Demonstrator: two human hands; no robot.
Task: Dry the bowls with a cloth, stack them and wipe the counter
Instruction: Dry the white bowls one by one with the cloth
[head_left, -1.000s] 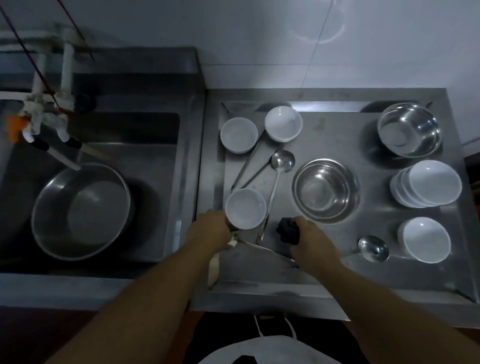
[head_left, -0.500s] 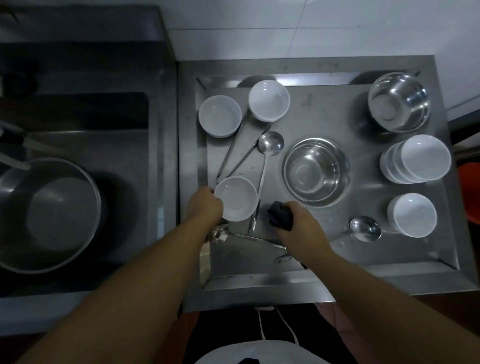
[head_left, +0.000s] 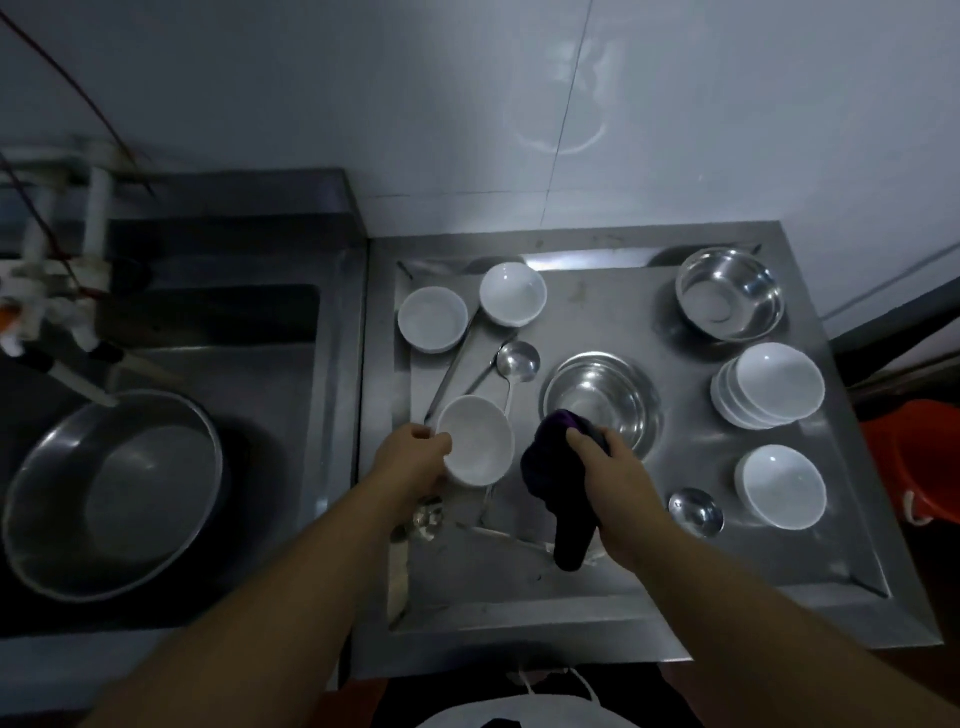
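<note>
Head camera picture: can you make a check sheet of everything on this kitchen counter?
Surface: steel counter, beside a sink.
Job's things: white bowl held; dark cloth held; two white bowls at back left; stacked bowls; single bowl.
Clutter: two steel bowls, ladles, steel basin in sink.
Hands: left hand grips the bowl; right hand grips the cloth.
Cables: red wire near tap.
Surroundings: tiled wall, orange bucket.
</note>
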